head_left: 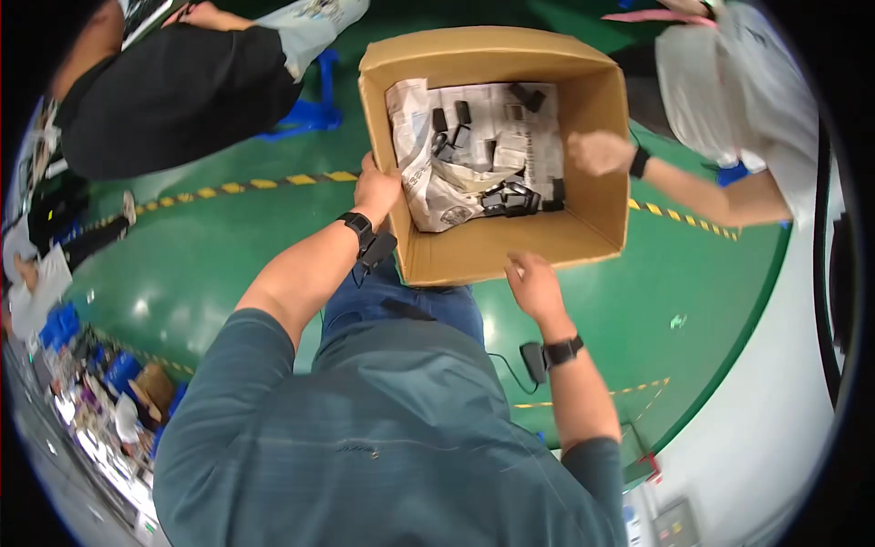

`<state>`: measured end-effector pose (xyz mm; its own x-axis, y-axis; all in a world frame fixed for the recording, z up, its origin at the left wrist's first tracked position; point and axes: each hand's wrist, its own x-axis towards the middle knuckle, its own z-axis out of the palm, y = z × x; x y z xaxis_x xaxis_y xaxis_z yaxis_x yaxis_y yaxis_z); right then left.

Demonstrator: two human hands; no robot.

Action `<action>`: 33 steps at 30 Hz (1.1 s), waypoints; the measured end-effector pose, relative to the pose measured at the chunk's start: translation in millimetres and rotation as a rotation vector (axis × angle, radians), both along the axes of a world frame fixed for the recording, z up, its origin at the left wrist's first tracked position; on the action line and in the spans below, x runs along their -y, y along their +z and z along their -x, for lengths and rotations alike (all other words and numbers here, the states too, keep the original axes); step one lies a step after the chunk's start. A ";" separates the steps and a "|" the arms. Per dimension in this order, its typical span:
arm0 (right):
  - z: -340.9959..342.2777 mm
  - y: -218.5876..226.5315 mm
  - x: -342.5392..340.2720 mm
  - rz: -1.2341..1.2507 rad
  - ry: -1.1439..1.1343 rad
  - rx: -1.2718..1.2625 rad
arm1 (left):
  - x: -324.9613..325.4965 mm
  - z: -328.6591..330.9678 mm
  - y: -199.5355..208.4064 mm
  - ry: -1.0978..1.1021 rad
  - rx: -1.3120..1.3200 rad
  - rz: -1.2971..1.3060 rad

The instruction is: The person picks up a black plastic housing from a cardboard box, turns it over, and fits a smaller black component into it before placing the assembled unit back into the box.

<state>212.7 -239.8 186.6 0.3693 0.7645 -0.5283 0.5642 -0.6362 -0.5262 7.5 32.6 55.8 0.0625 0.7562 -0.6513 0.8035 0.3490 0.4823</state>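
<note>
A brown cardboard box point(510, 252) stands in front of me, its top facing up. Several small black plastic parts point(509, 199) lie inside on printed newspaper point(469, 96), some bunched near the close right part. A crumpled sheet of paper point(415, 173) leans along the inner left wall. My left hand point(376, 193) grips the box's left side, its fingers partly out of sight. By the near rim, right of the middle, my right hand point(536, 287) has its fingers bent and slightly apart, with nothing visible in them. Whether it touches the rim I cannot tell.
Another person's hand point(602, 153), blurred, reaches over the box's right side. A second person in black point(182, 96) is at the far left, near a blue stool point(314, 109). Yellow-black tape point(241, 188) crosses the green floor point(219, 237).
</note>
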 end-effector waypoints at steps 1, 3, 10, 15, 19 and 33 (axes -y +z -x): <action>-15.5 -23.1 -18.1 -0.029 0.177 -0.007 | 4.6 -2.7 7.6 0.043 0.009 -0.057; -44.2 -77.5 -41.9 0.146 0.456 -0.064 | 17.4 -10.5 11.6 0.108 0.032 -0.159; -36.8 -203.1 -112.1 0.310 0.609 -0.265 | 20.4 -31.4 7.0 0.147 0.006 -0.218; -15.1 -276.2 -149.9 0.098 0.312 -0.108 | 17.8 -18.9 3.4 0.109 0.063 -0.243; -5.0 -319.1 -181.1 -0.024 0.179 0.103 | 17.6 -16.8 -1.2 0.116 0.125 -0.246; 4.2 -458.1 -258.8 0.250 -0.852 0.075 | -1.0 -13.5 -2.2 0.026 0.319 -0.251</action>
<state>208.5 19.0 -271.5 0.8001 0.0802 -0.5944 -0.1253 -0.9468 -0.2964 21.1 33.6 53.6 0.2104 0.8931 -0.3976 0.5921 0.2072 0.7788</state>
